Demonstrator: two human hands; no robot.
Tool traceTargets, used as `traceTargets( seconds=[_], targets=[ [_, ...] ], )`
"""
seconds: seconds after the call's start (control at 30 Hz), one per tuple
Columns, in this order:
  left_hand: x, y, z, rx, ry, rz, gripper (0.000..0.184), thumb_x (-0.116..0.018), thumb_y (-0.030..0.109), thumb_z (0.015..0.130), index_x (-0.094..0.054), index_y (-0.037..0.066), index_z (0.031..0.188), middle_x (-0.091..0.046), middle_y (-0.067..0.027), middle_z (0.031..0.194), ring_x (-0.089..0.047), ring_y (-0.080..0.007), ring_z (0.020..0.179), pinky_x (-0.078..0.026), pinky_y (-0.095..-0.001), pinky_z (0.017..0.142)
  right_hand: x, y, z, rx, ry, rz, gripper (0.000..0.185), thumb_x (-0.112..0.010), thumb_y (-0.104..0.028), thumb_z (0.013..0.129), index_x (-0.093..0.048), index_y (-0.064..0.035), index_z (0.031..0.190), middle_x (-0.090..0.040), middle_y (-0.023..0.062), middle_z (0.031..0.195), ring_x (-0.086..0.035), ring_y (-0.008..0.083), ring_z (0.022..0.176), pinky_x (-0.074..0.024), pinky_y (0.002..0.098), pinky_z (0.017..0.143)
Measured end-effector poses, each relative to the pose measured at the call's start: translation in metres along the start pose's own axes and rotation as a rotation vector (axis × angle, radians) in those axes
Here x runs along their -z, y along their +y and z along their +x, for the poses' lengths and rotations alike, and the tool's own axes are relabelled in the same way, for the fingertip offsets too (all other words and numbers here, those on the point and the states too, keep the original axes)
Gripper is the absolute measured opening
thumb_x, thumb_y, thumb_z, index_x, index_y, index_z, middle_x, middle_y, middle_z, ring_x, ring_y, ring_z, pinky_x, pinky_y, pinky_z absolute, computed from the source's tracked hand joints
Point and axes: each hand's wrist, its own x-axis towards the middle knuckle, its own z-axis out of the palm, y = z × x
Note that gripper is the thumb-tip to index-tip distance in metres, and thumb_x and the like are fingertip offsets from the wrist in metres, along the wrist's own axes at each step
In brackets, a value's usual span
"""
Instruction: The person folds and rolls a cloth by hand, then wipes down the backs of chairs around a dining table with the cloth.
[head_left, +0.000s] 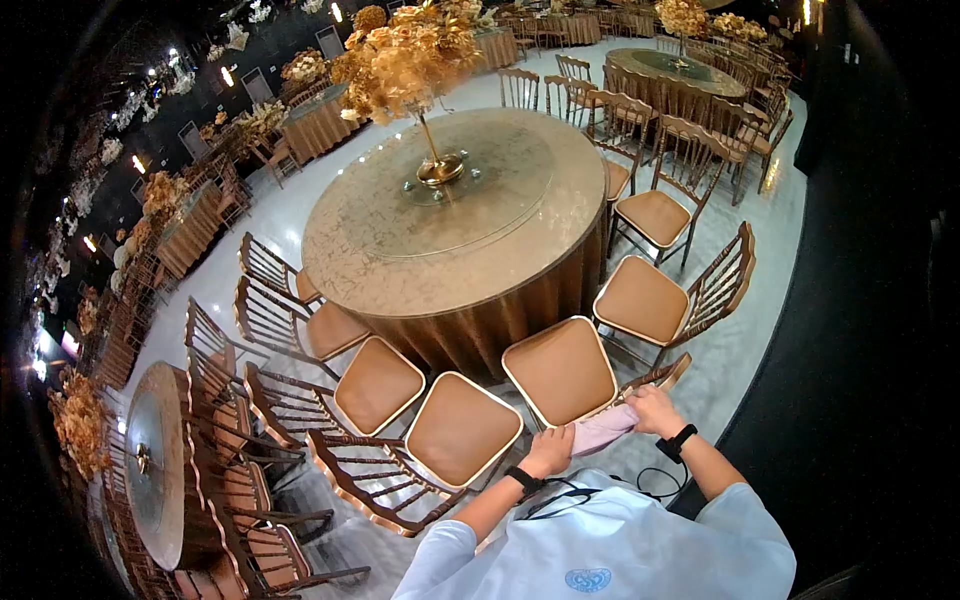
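Fingers (pixel 566 437) gripping | left hand (pixel 547 453), right hand (pixel 656 411) | one pink cloth (pixel 602 430) | one chair (pixel 560 370)

Room to pass along the pale floor (pixel 738 350) at the right; closely set padded chairs (pixel 465 428) bar the near side of the round bench (pixel 420 270), a tall floral centrepiece (pixel 410 62) rising from its middle

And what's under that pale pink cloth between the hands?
The pale pink cloth seems to lie over the brown wooden chair back. One end of that back shows past the right hand. The part beneath the cloth is covered, so I can't see it.
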Motion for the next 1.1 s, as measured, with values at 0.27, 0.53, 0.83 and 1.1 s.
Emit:
traceTargets(
  seconds=[0.27,0.53,0.83,1.1],
  targets=[
    [-0.011,-0.012,0.02,0.023,-0.073,-0.061,0.058,-0.071,0.025,0.073,-0.047,0.003,0.121,-0.063,-0.0202,0.107,-0.064,-0.0374,0.096,-0.054,-0.0471,0.08,0.0,-0.005,0.012,0.141,0.066,-0.137,0.033,-0.078,-0.026,0.051,-0.071,-0.0092,0.079,-0.066,0.0106,0.084,-0.06,0.03,0.091,-0.0473,0.0389,0.088],
    [-0.022,-0.033,0.052,-0.02,-0.264,-0.313,0.062,-0.08,0.035,0.061,-0.062,0.004,0.111,-0.068,-0.0196,0.105,-0.064,-0.0335,0.1,-0.051,-0.0412,0.088,-0.008,0.011,0.031,0.125,-0.233,-0.132,0.033,-0.072,-0.023,0.052,-0.071,-0.0031,0.078,-0.068,0.0191,0.082,-0.065,0.035,0.085,-0.0517,0.0415,0.084],
    [0.002,-0.031,0.051,-0.055,-0.422,-0.379,0.052,-0.078,0.026,0.06,-0.066,0.008,0.107,-0.07,-0.0164,0.1,-0.066,-0.0303,0.094,-0.052,-0.0396,0.083,0.022,-0.016,0.047,0.034,-0.524,-0.103,0.026,-0.066,-0.016,0.059,-0.073,-0.0055,0.082,-0.07,0.0184,0.085,-0.068,0.0351,0.084,-0.056,0.0435,0.074],
    [0.002,-0.013,0.028,0.115,-0.177,-0.131,0.06,-0.077,0.028,0.065,-0.057,0.006,0.117,-0.07,-0.0174,0.097,-0.067,-0.0344,0.089,-0.053,-0.0438,0.078,-0.011,-0.002,0.025,0.217,-0.071,-0.035,0.027,-0.069,-0.014,0.056,-0.07,-0.0067,0.082,-0.069,0.015,0.088,-0.066,0.0324,0.091,-0.0524,0.0414,0.082]
  ],
)
